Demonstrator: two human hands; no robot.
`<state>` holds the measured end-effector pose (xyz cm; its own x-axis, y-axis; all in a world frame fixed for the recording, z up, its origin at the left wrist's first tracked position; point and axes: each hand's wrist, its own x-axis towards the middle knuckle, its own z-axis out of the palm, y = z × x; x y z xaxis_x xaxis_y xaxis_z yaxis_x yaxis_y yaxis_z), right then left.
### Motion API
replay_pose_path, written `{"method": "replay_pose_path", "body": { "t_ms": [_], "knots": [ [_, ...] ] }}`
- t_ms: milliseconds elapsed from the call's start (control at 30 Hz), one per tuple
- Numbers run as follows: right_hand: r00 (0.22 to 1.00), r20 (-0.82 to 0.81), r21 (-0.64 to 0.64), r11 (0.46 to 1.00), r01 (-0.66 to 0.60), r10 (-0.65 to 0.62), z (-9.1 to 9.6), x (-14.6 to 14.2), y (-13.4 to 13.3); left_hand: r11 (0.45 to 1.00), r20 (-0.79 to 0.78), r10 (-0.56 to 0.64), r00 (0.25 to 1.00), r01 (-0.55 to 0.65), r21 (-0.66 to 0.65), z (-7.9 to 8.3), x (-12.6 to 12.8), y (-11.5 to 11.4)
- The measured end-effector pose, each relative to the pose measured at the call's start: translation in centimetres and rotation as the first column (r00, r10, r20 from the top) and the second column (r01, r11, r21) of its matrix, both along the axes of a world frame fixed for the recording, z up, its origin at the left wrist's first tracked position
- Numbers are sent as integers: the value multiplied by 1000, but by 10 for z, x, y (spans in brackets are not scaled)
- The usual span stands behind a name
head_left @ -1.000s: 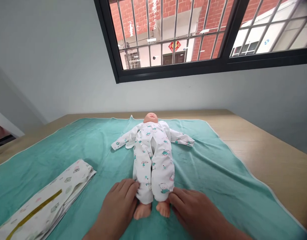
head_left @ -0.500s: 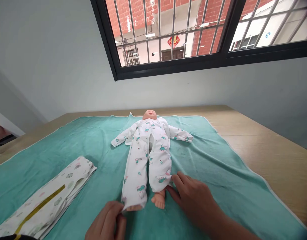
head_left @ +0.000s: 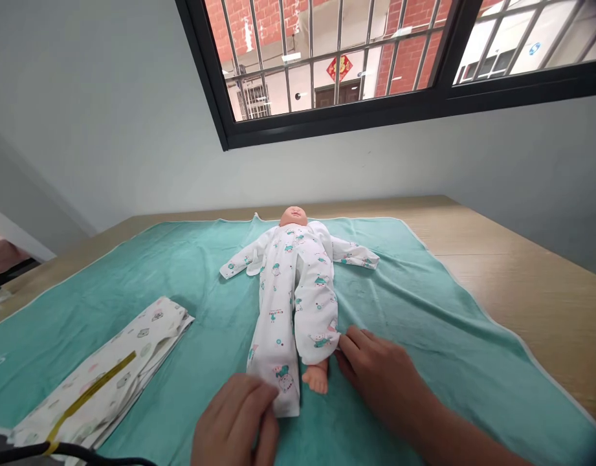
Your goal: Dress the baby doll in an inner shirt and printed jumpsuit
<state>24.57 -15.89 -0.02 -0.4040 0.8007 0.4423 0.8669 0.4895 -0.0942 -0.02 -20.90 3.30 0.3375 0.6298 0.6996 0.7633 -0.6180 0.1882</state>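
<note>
A baby doll [head_left: 293,216] lies on its back, head away from me, in a white printed top [head_left: 353,253] with its sleeves spread out. White printed trousers [head_left: 318,291] cover its legs. My left hand [head_left: 237,421] is closed at the lower end of the left trouser leg, its fingertips partly hidden; that leg hangs straight and its foot is out of sight. With thumb and fingers pinched, my right hand [head_left: 375,369] grips the outer cuff of the right trouser leg. Below that cuff a bare doll foot [head_left: 316,378] shows.
A teal blanket [head_left: 181,272] lies under the doll on a wooden table [head_left: 511,278]. To the left is a folded printed cloth [head_left: 147,343] with a yellow strip [head_left: 91,391]. A black cable [head_left: 103,459] crosses the bottom left corner. Behind are a wall and barred window [head_left: 327,123].
My left hand has moved right and over the lower left trouser leg, which now reaches further down and hides the foot. My right hand stays at the right cuff. The view has shifted slightly.
</note>
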Motion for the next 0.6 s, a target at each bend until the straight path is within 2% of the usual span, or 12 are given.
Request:
{"method": "replay_pose_path", "body": {
  "t_ms": [67, 133, 267, 367, 467, 533, 600],
  "knots": [
    [998, -59, -42, 999, -17, 14, 2, 0, -1, 993, -19, -72, 997, 70, -99, 7, 19, 17],
    [987, -152, -93, 994, -60, 46, 7, 1, -3, 979, -28, -67, 997, 60, -193, 12, 38, 30],
    [898, -378, -137, 946, -294, 225, 20, 1, -9, 951, -79, -57, 995, 31, -307, 14, 64, 43],
    [802, -526, -116, 910, -399, 284, 29, 3, -15, 947, -78, -54, 996, 26, -319, 13, 71, 46],
    [726, -597, -126, 855, -504, 340, 32, 5, -21, 963, -84, 1, 996, -24, -268, 9, 70, 50],
    [727, -584, -134, 841, -524, 360, 30, 6, -22, 968, -76, 40, 996, -58, -243, 5, 65, 52],
    [800, -482, -130, 874, -468, 357, 24, 6, -21, 968, -33, 55, 998, -62, -242, 0, 59, 50]
  ]
}}
